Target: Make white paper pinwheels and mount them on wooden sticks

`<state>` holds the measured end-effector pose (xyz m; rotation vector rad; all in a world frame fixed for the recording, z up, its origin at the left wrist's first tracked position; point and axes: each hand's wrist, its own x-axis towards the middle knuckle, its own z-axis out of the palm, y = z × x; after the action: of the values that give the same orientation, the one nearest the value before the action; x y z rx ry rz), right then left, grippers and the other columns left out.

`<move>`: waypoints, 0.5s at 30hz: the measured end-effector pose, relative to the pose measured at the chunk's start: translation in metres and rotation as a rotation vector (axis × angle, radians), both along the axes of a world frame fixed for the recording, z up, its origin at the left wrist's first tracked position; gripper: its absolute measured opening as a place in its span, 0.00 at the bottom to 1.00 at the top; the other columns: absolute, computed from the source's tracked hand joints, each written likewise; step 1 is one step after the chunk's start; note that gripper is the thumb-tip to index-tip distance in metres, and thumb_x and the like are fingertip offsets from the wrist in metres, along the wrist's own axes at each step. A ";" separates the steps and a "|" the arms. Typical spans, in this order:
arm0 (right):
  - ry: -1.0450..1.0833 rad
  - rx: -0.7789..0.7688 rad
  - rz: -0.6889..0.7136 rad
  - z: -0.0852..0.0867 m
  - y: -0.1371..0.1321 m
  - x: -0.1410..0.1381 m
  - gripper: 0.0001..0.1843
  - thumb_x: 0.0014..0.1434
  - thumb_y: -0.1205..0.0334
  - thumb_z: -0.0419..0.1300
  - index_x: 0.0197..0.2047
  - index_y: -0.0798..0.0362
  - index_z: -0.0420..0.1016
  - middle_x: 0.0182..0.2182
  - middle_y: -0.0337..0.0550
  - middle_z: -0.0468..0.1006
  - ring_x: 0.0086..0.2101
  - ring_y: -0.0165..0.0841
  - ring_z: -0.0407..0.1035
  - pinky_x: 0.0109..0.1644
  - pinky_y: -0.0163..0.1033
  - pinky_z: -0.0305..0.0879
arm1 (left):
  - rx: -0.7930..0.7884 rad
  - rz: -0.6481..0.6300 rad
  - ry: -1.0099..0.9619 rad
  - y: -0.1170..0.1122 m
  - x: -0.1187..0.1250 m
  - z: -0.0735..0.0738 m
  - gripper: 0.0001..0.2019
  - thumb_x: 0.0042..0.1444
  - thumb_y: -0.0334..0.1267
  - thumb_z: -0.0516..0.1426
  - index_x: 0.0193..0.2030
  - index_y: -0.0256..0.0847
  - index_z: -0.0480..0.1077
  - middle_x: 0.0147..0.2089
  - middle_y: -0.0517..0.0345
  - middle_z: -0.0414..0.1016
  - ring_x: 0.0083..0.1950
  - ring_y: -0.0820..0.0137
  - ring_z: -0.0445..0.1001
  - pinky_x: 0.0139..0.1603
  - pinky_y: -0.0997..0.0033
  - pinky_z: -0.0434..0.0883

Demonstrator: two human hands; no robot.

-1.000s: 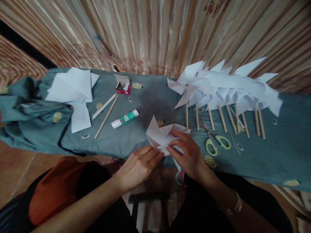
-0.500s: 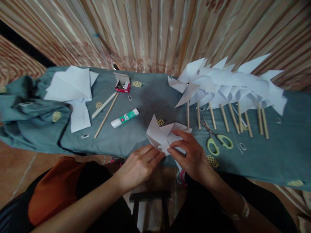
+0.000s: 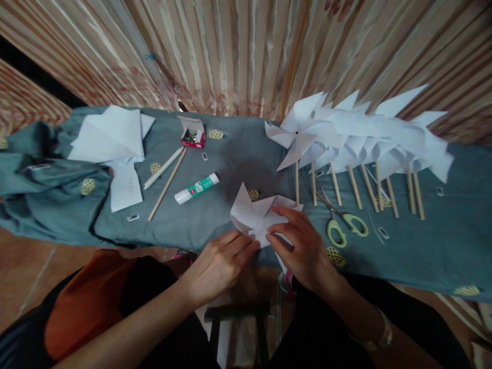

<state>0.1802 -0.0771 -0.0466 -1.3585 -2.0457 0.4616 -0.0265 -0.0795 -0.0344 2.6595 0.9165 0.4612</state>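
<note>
A white paper pinwheel [image 3: 260, 209] lies at the front edge of the cloth-covered table, its blades folded inward toward the middle. My left hand [image 3: 222, 260] grips its lower left side, fingers closed on the paper. On the right side, my right hand [image 3: 298, 246] pinches a folded blade between thumb and fingers, near the pinwheel's centre. Part of the paper is hidden beneath my hands. Just right of my right hand lie scissors [image 3: 348, 225] with light green handles. A glue stick [image 3: 197, 188] with a green label rests to the left of the pinwheel.
Finished pinwheels [image 3: 346, 130] on wooden sticks overlap in a row at the back right. An open red box [image 3: 192, 137] of small metal pieces stands back left, near a white pen-like stick [image 3: 164, 167] and a wooden stick [image 3: 167, 184]. Stacked paper [image 3: 109, 136] lies far left.
The view has shifted very slightly. Both hands stay on the paper pinwheel in nearly the same pose, and nothing else has visibly moved.
</note>
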 end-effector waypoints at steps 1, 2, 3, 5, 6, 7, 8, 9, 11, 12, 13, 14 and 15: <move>-0.017 0.009 0.009 0.001 0.000 0.000 0.06 0.60 0.68 0.56 0.38 0.53 0.76 0.51 0.54 0.73 0.52 0.45 0.67 0.54 0.54 0.68 | -0.002 0.001 -0.004 0.000 0.000 0.000 0.12 0.61 0.27 0.52 0.51 0.31 0.68 0.41 0.48 0.76 0.41 0.65 0.73 0.38 0.66 0.76; -0.038 0.020 0.018 0.002 -0.001 0.000 0.07 0.61 0.68 0.56 0.39 0.53 0.76 0.51 0.55 0.73 0.52 0.45 0.67 0.55 0.54 0.67 | -0.003 0.002 -0.007 0.000 0.000 0.000 0.12 0.61 0.27 0.52 0.50 0.31 0.68 0.41 0.48 0.75 0.41 0.65 0.73 0.38 0.66 0.76; -0.060 0.029 0.026 0.003 -0.001 0.000 0.08 0.61 0.69 0.55 0.39 0.54 0.76 0.52 0.55 0.72 0.52 0.44 0.66 0.55 0.54 0.67 | -0.003 0.003 -0.010 0.001 0.001 0.000 0.12 0.61 0.27 0.52 0.50 0.31 0.68 0.41 0.48 0.75 0.41 0.65 0.73 0.38 0.66 0.76; -0.098 0.038 0.039 0.003 -0.002 0.000 0.10 0.61 0.71 0.54 0.41 0.54 0.76 0.52 0.55 0.71 0.53 0.44 0.66 0.56 0.54 0.67 | -0.005 0.005 -0.018 0.001 0.001 0.000 0.12 0.61 0.27 0.53 0.50 0.30 0.68 0.42 0.48 0.75 0.41 0.65 0.73 0.38 0.66 0.76; -0.109 0.039 0.043 0.003 -0.002 0.000 0.11 0.61 0.72 0.54 0.41 0.54 0.76 0.53 0.55 0.71 0.53 0.45 0.65 0.56 0.54 0.67 | -0.006 0.006 -0.023 0.001 0.001 0.000 0.12 0.61 0.27 0.53 0.50 0.30 0.68 0.42 0.48 0.75 0.40 0.65 0.73 0.38 0.66 0.76; -0.117 0.035 0.047 0.002 -0.002 0.000 0.12 0.61 0.72 0.53 0.42 0.54 0.76 0.54 0.54 0.70 0.54 0.45 0.65 0.56 0.54 0.67 | -0.007 0.008 -0.026 0.001 0.002 0.000 0.12 0.61 0.27 0.53 0.50 0.30 0.68 0.42 0.48 0.75 0.40 0.66 0.73 0.38 0.66 0.76; -0.121 0.029 0.051 0.002 -0.002 0.000 0.13 0.61 0.73 0.53 0.43 0.53 0.76 0.54 0.54 0.70 0.54 0.45 0.64 0.57 0.54 0.67 | -0.007 0.009 -0.028 0.002 0.002 0.001 0.11 0.61 0.27 0.52 0.50 0.30 0.68 0.42 0.48 0.75 0.40 0.66 0.73 0.38 0.66 0.76; -0.121 0.022 0.053 0.001 -0.003 0.001 0.14 0.60 0.73 0.53 0.44 0.53 0.76 0.55 0.53 0.69 0.55 0.45 0.64 0.57 0.55 0.67 | -0.009 0.010 -0.029 0.002 0.002 0.001 0.11 0.61 0.27 0.52 0.50 0.30 0.68 0.42 0.48 0.76 0.40 0.66 0.73 0.38 0.66 0.76; -0.111 0.008 0.054 0.000 -0.003 0.001 0.15 0.60 0.73 0.52 0.45 0.52 0.76 0.56 0.53 0.69 0.55 0.46 0.63 0.57 0.56 0.66 | -0.011 0.012 -0.028 0.002 0.003 0.002 0.11 0.62 0.27 0.52 0.50 0.31 0.68 0.42 0.48 0.76 0.41 0.66 0.73 0.39 0.65 0.76; -0.106 0.004 0.053 0.000 -0.003 0.001 0.16 0.60 0.73 0.52 0.45 0.51 0.76 0.56 0.52 0.69 0.55 0.46 0.63 0.57 0.56 0.67 | -0.012 0.012 -0.028 0.002 0.003 0.002 0.12 0.62 0.27 0.52 0.50 0.32 0.68 0.42 0.48 0.76 0.41 0.66 0.74 0.39 0.65 0.77; -0.104 0.004 0.054 0.000 -0.003 0.000 0.17 0.60 0.73 0.51 0.46 0.51 0.76 0.56 0.52 0.69 0.55 0.46 0.63 0.57 0.56 0.67 | -0.011 0.013 -0.028 0.002 0.003 0.002 0.12 0.62 0.27 0.51 0.51 0.32 0.68 0.42 0.48 0.76 0.41 0.66 0.74 0.40 0.65 0.77; -0.106 0.008 0.055 0.000 -0.002 0.000 0.17 0.60 0.74 0.51 0.47 0.51 0.76 0.56 0.51 0.69 0.55 0.46 0.63 0.57 0.56 0.67 | -0.009 0.013 -0.029 0.002 0.003 0.002 0.12 0.61 0.27 0.51 0.51 0.32 0.68 0.43 0.48 0.76 0.41 0.66 0.74 0.40 0.65 0.77; -0.112 0.016 0.058 0.001 -0.002 0.000 0.18 0.60 0.74 0.51 0.48 0.51 0.76 0.56 0.52 0.69 0.55 0.46 0.63 0.57 0.56 0.67 | -0.009 0.016 -0.030 0.002 0.003 0.002 0.12 0.62 0.27 0.52 0.51 0.32 0.68 0.42 0.48 0.76 0.41 0.66 0.74 0.39 0.65 0.77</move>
<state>0.1800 -0.0791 -0.0461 -1.3453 -2.1798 0.4010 -0.0240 -0.0772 -0.0326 2.6320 0.9292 0.4974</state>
